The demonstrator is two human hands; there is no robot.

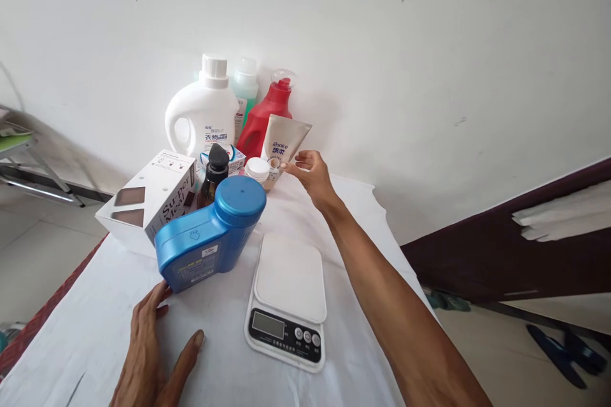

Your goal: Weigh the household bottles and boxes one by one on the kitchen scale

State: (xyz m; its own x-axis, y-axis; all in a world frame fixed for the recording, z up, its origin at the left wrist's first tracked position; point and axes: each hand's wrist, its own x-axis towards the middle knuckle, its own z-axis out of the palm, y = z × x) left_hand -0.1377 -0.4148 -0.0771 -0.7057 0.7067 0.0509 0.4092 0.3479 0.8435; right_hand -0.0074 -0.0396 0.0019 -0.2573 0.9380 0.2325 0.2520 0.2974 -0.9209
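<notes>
My right hand [312, 175] reaches to the right side of a beige Rejoice tube [286, 137] that stands on its cap end. Its fingers are apart, and the thumb tip overlaps the tube's edge; I cannot tell if it touches. My left hand [155, 343] rests on the white cloth with thumb and fingers spread, fingertips by the base of a blue bottle [205, 241] with a round screw cap. Between my arms lies a white kitchen scale [290, 276] with a bare platform and a blank-looking display. A small white-lidded jar [258, 169] stands just left of the tube.
Left of the blue bottle is a white "Super Meal" box [155, 191], with a dark pump bottle [214, 172] beside it. Behind stand a white detergent jug [212, 108], a green bottle [245, 89] and a red bottle [267, 114] near the wall. Slippers [556, 353] lie on the floor.
</notes>
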